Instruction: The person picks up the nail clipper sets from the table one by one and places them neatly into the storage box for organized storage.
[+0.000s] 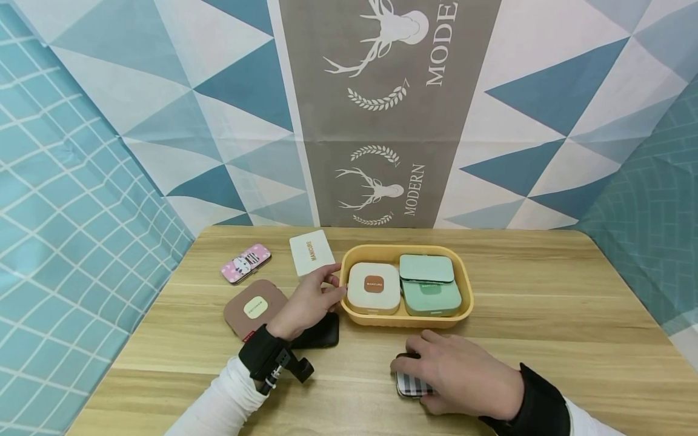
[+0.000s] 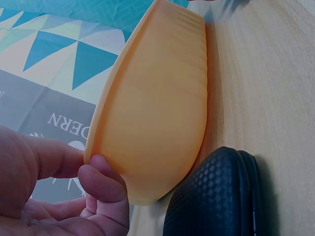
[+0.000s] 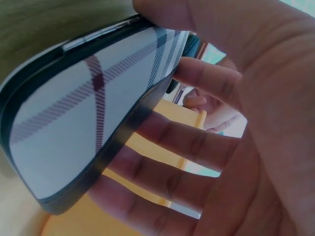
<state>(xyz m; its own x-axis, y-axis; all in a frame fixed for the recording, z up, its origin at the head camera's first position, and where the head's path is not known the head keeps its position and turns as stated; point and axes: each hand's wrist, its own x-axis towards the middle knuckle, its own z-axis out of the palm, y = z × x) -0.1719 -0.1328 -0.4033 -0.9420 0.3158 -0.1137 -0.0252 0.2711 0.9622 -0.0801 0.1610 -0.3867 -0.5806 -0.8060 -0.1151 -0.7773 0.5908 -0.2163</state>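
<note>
My left hand (image 1: 308, 303) is at the left end of a yellow basket (image 1: 376, 319), pinching its rim between thumb and finger, as the left wrist view shows. Inside the basket lie a cream manicure case (image 1: 374, 303), a green case (image 1: 431, 301) and a pale mint case (image 1: 426, 267) that overlaps the green one. In front of the basket, my right hand (image 1: 463, 372) grips a plaid case (image 3: 59, 123) with a dark edge, thumb on one side and fingers along the other. Most of that case is under the hand in the head view.
Left of the basket lie a pink patterned case (image 1: 245, 264), a white manicure case (image 1: 311, 252), a brown manicure case (image 1: 245, 303) and a black textured case (image 2: 211, 196), partly behind my left wrist. A patterned cloth wall (image 1: 376, 139) rises behind the wooden table (image 1: 545, 290).
</note>
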